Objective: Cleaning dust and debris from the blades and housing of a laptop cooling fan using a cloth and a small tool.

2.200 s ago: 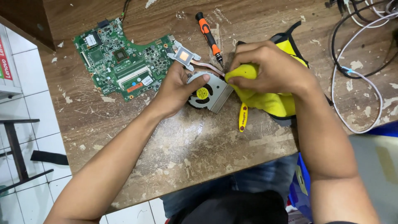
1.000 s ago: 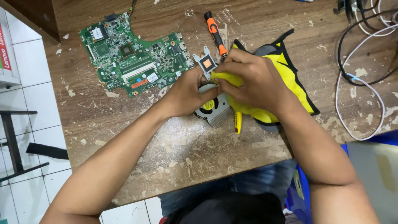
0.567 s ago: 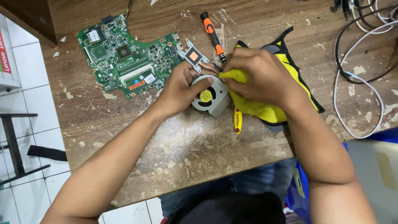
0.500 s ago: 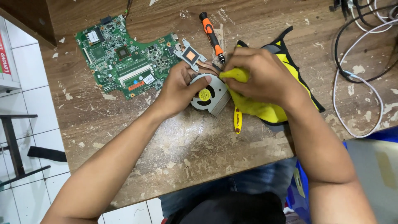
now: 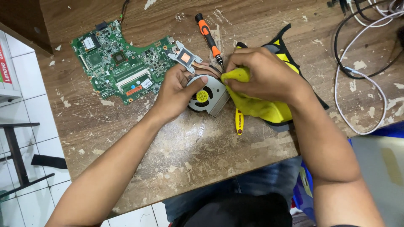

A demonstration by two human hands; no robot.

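cooling fan (image 5: 206,97), flat, heat pipe toward screwdriver (image 5: 207,34)

Bare forearms, no sleeves; blue jeans, dark top.

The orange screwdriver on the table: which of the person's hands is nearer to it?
Right. The right hand, gripping the yellow cloth, sits just beside the tip end of the orange screwdriver. The left hand holds the cooling fan, lower and farther away.
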